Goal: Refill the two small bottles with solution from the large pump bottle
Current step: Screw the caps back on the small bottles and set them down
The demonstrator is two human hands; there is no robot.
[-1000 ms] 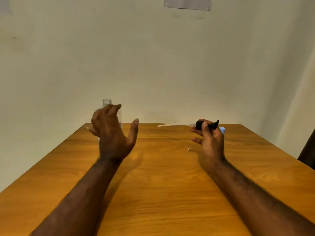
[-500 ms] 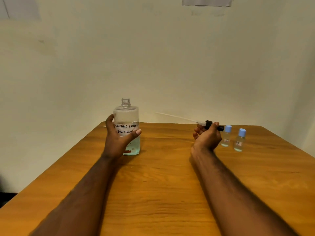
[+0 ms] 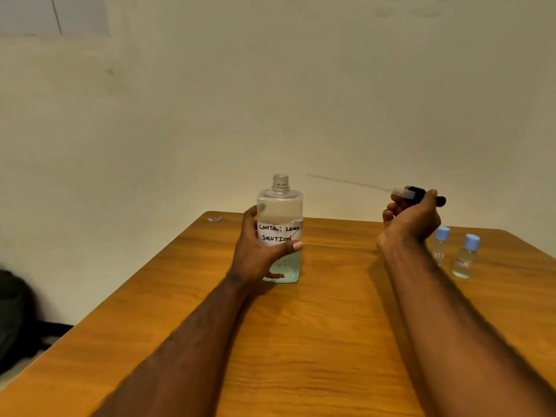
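While your left hand [image 3: 258, 254] was spread in the air a second ago, it now wraps the large pump bottle [image 3: 279, 206], thumb across the front under the handwritten label [image 3: 279, 233] and fingers round the far side, with the bottle upright on the table [image 3: 301, 341]. Your right hand [image 3: 412, 221] still pinches the black pump head [image 3: 418, 194] in curled fingers, raised off the table, its thin dip tube [image 3: 346, 183] pointing back toward your left hand. So the threaded neck stands open and the bottle is steadied, which I judge makes it ready to give up solution. Inside is clear, faintly blue-green liquid, and its level is hard to read behind the label. Just beyond your right wrist stands the first small bottle [image 3: 440, 246], and further to the right, close beside it, the second small bottle [image 3: 464, 257]. Both wear blue caps and hold pale liquid low down. Those caps have to come off before any refill
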